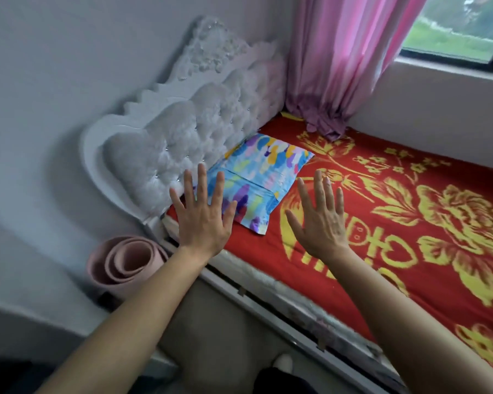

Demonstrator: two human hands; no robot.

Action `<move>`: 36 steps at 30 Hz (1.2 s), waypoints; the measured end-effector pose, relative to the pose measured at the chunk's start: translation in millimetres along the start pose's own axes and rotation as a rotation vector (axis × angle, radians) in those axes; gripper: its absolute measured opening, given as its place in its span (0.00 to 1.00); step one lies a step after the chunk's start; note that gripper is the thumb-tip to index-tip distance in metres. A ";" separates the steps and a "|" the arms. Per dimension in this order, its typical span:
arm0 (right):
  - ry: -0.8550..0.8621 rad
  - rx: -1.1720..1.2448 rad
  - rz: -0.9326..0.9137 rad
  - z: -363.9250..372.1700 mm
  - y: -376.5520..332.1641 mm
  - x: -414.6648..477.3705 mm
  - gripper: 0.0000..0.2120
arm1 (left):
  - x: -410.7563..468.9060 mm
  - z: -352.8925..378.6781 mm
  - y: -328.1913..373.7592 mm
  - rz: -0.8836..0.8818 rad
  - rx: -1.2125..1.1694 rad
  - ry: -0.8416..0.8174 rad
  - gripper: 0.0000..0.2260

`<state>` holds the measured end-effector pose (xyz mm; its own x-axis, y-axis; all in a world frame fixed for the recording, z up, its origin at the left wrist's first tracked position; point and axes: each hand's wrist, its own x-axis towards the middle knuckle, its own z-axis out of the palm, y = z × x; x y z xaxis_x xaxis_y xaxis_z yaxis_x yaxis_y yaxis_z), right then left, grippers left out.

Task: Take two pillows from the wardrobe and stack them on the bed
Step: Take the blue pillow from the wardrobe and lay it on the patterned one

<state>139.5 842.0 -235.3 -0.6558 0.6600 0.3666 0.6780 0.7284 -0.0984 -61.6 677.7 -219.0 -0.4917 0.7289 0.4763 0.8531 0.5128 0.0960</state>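
A pillow (264, 174) with a bright blue, yellow and purple pattern lies flat on the bed (410, 223), close to the white tufted headboard (182, 132). The bed is covered by a red blanket with yellow flowers. My left hand (202, 214) hovers over the pillow's near left corner, fingers spread, holding nothing. My right hand (322, 217) is raised just right of the pillow over the blanket, fingers spread and empty. Only one pillow shows; no wardrobe is in view.
A rolled pink mat (125, 263) stands on the floor beside the bed's head. A pink curtain (345, 61) hangs to the bed's far corner below a window (461, 27). The bed's side rail (268, 297) runs diagonally before my legs.
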 end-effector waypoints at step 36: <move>-0.280 0.192 -0.771 -6.3 -505.4 -309.2 0.33 | -543.5 -264.6 -304.6 -0.723 0.293 -0.233 0.30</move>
<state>1.8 268.7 -293.1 -0.9874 -0.0319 0.1550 -0.0448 0.9958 -0.0800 -8.0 5.4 -275.9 -0.9547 0.2316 0.1867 0.2467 0.9671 0.0617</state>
